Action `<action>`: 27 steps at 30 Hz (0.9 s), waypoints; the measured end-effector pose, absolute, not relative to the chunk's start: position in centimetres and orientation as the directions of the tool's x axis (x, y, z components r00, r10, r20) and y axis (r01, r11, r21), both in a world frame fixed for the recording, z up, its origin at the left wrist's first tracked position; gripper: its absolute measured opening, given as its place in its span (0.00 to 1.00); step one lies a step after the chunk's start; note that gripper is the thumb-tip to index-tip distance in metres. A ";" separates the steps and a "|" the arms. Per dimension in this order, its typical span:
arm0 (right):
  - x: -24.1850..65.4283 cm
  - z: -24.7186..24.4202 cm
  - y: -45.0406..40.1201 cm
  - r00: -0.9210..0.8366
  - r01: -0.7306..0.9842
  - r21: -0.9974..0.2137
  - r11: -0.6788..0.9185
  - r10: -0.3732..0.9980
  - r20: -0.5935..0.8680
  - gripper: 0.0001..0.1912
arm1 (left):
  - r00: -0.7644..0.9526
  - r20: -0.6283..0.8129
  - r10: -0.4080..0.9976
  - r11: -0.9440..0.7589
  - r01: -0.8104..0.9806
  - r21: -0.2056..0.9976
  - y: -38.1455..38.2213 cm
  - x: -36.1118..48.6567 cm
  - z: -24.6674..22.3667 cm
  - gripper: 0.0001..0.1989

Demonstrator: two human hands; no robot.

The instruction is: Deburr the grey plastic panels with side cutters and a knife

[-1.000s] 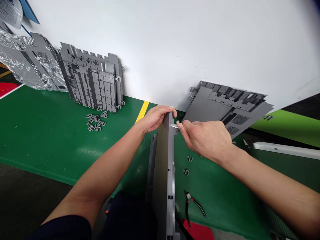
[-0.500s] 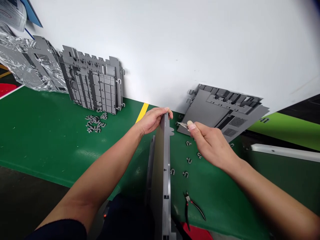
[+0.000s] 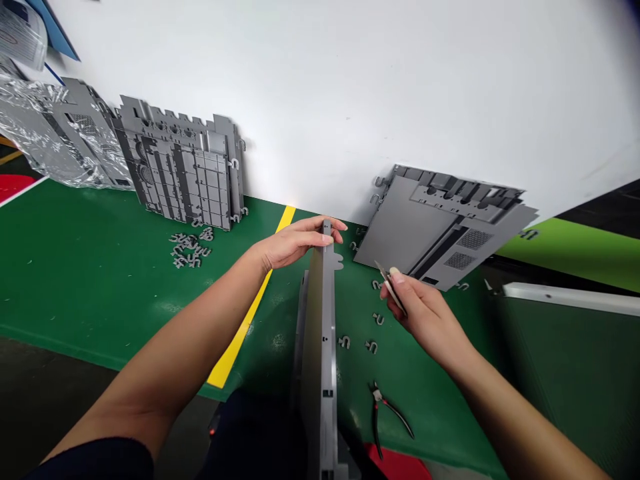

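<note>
A grey plastic panel (image 3: 327,313) stands on edge, its narrow side facing up, in the middle of the view. My left hand (image 3: 305,240) grips its far end, thumb on the near side and fingers over the top. Right of the panel, my right hand (image 3: 413,297) is closed round a small knife (image 3: 393,287), its thin blade pointing up and to the left, apart from the panel. Small grey hook-shaped pieces (image 3: 371,347) lie on the green mat below my right hand.
Pliers (image 3: 377,397) with dark handles lie near the front edge of the green mat (image 3: 100,280). More grey panels (image 3: 185,167) lean on the white wall at left, others (image 3: 415,220) at right. A pile of hook pieces (image 3: 189,248) lies at left.
My right hand has moved slightly down and right, turning the blade more upright. My left hand has shifted its hold, with the thumb now across the panel's end.
</note>
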State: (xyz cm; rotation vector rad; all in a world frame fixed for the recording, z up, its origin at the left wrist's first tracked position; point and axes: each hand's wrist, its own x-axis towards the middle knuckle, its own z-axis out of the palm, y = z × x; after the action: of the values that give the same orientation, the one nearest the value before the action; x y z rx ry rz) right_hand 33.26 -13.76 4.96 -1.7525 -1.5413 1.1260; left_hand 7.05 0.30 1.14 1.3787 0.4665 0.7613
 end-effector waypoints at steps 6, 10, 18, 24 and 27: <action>31.2 7.8 -19.3 -0.308 0.696 -0.718 0.005 0.905 -0.293 0.23 | 0.614 0.126 0.779 -0.024 -0.172 0.985 -0.3 7.9 1.3 0.15; 29.6 8.0 -23.0 -0.467 0.766 -0.568 0.302 0.868 -0.169 0.20 | 0.582 0.140 0.801 -0.029 -0.196 0.980 -0.5 8.6 1.1 0.13; 29.5 6.0 -26.7 -0.538 0.811 -0.188 0.554 0.832 0.134 0.14 | 0.569 0.152 0.808 -0.036 -0.209 0.977 -0.4 9.0 0.7 0.12; 29.1 6.1 -27.5 -0.520 0.843 0.012 0.538 0.809 0.275 0.12 | 0.576 0.161 0.802 -0.031 -0.229 0.973 -0.5 9.2 0.7 0.10; 29.0 6.1 -27.7 -0.530 0.844 0.088 0.529 0.800 0.279 0.12 | 0.572 0.164 0.804 -0.035 -0.230 0.973 -0.6 9.2 0.8 0.10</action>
State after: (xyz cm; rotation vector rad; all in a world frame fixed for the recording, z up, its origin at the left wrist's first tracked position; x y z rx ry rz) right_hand 28.99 -27.75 6.07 -1.3976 -2.5627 -0.3143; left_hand 9.24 -0.62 0.76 1.3632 0.5423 0.8995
